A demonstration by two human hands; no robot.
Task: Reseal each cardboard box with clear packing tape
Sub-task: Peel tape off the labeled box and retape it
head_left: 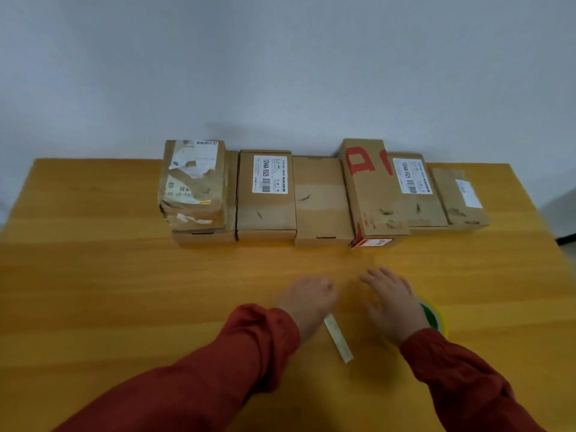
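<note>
Green-cored tape roll (434,318) — light, tacky, best gripped by its rim — right hand (392,304) spread beside it, left hand (308,296) curled, grasp unclear.

The light is soft, even and rather dim, with no hard glare. It seems to come from the viewer's side: the boxes (321,194) throw a faint, fuzzy shadow on the wall (280,57) behind them. The wall darkens toward the corners. The left hand (307,296) and right hand (392,304) are smeared by motion blur. The small print on the labels (270,174) is too soft to read. The wide lens splays the side edges of the table (93,275) and stretches the sleeves (218,369).
</note>
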